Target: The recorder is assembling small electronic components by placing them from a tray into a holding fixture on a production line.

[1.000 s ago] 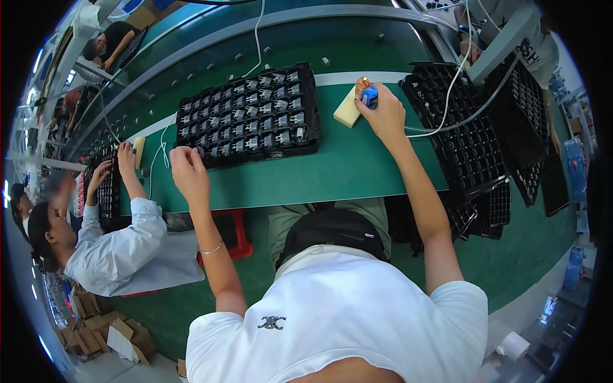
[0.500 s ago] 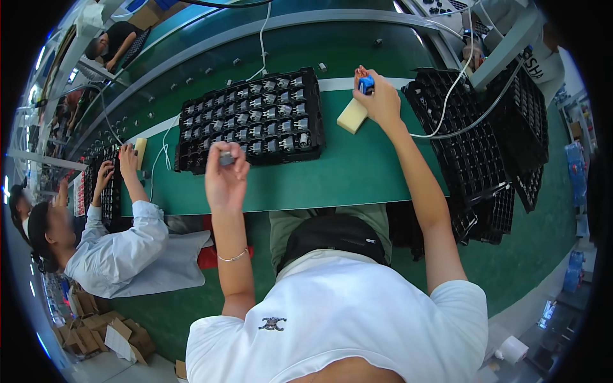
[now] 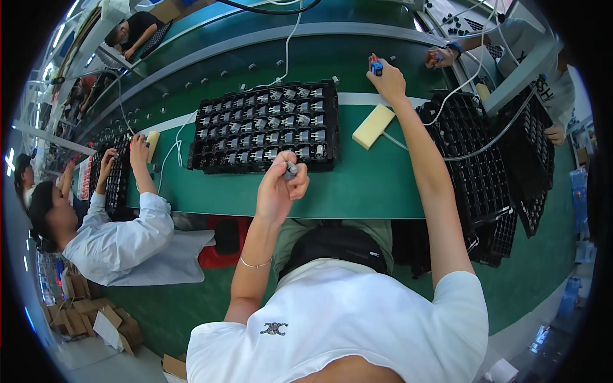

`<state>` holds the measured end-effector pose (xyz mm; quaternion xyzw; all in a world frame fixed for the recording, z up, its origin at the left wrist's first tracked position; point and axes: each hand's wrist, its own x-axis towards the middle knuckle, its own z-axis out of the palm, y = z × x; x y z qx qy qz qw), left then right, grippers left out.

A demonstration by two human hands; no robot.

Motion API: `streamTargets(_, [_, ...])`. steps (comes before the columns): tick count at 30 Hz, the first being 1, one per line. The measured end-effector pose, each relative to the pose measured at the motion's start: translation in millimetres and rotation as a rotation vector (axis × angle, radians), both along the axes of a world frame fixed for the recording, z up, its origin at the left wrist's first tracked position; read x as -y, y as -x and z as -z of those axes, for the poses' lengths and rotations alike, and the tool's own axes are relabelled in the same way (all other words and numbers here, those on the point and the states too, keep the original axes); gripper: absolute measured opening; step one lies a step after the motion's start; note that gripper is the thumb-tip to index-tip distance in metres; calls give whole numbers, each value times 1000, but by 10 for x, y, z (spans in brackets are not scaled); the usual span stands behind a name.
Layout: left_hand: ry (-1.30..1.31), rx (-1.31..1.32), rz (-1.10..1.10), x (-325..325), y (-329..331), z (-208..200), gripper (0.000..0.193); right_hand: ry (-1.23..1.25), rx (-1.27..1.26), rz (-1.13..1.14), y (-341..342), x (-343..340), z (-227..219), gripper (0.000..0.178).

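Observation:
My left hand [image 3: 278, 190] is raised in front of the black tray, its fingers closed on a small grey part [image 3: 290, 170]. The tray [image 3: 262, 168] lies on the green table and holds rows of similar grey parts with metal prongs. My right hand [image 3: 389, 83] reaches out beyond the pale yellow block [image 3: 373, 126]. Its fingers are closed round a small blue piece [image 3: 377, 67] with a reddish tip, whose exact kind I cannot make out. The yellow block lies to the right of the tray, below my right hand.
Stacked black trays [image 3: 469, 159] stand at the right, crossed by a white cable and a grey hose. Loose grey parts [image 3: 280, 62] dot the green surface beyond the table. A co-worker [image 3: 128, 236] works at the left; another person's hand [image 3: 440, 57] shows at the far right.
My left hand has moved right along the front of the tray, with the grey part still in it. My right hand has moved farther away past the yellow block. The view has shifted slightly.

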<state>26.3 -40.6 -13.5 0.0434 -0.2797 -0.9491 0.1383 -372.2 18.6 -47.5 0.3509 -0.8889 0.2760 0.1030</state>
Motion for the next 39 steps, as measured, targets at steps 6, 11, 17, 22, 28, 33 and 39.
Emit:
streamTargets(6, [537, 196, -294, 15, 193, -245, 19, 516, 360, -327, -821, -149, -492, 42])
streamTargets(11, [702, 218, -373, 2, 445, -383, 20, 442, 1021, -462, -1857, -560, -955, 30])
streamTargets(17, [968, 173, -305, -62, 468, -355, 24, 535, 1172, -456, -2070, -738, -890, 28])
streamTargets(22, [1050, 157, -174, -16, 406, -448, 27, 500, 1309, -516, -2025, -851, -828, 30])
streamTargets(28, [1079, 115, -145, -69, 361, -465, 31, 574, 1285, -504, -2124, -908, -819, 31])
streamTargets(33, [1086, 105, -165, -120, 369, -484, 35, 440, 1168, -510, -2149, -955, -914, 35])
streamTargets(39, [1094, 154, -202, -124, 322, -546, 36, 537, 1069, -480, -2104, -975, -989, 39])
